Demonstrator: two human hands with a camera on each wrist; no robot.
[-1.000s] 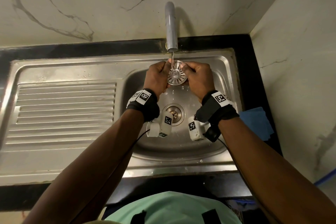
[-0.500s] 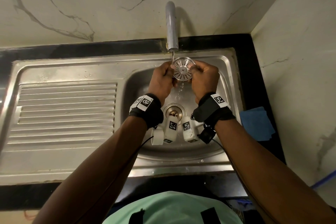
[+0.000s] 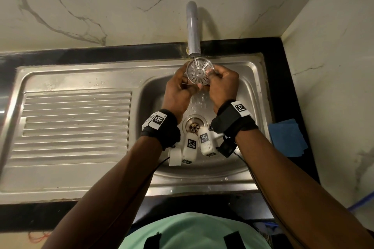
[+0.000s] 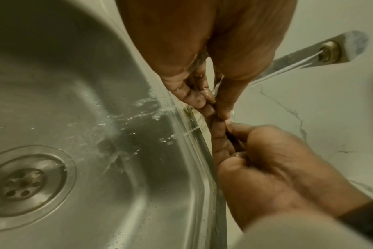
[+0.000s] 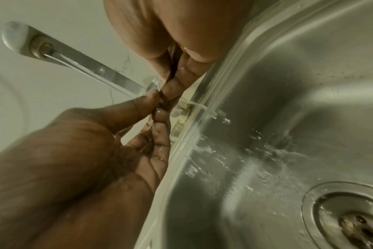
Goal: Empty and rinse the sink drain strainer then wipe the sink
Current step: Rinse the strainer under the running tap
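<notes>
Both hands grip the strainer [image 3: 199, 70] by its rim: the left hand [image 3: 178, 92] curls its fingers round the left edge, the right hand [image 3: 222, 84] pinches the right edge, and the slotted disc is tilted up toward the head camera. Nearest the body, a green shirt [image 3: 188, 232] fills the lower edge, then the front lip of the steel sink [image 3: 202, 186]. Under the wrists lies the open drain [image 3: 194, 125], with droplets scattered across the wet basin floor. Left of the basin runs the ribbed drainboard [image 3: 77, 123]; a folded blue cloth [image 3: 287, 137] rests on the dark counter just right of the sink. Farther back, the strainer sits directly below the spout of the tap [image 3: 193, 30], a thin stream of water striking its upper left part. Behind stands the marble wall [image 3: 101, 6].
</notes>
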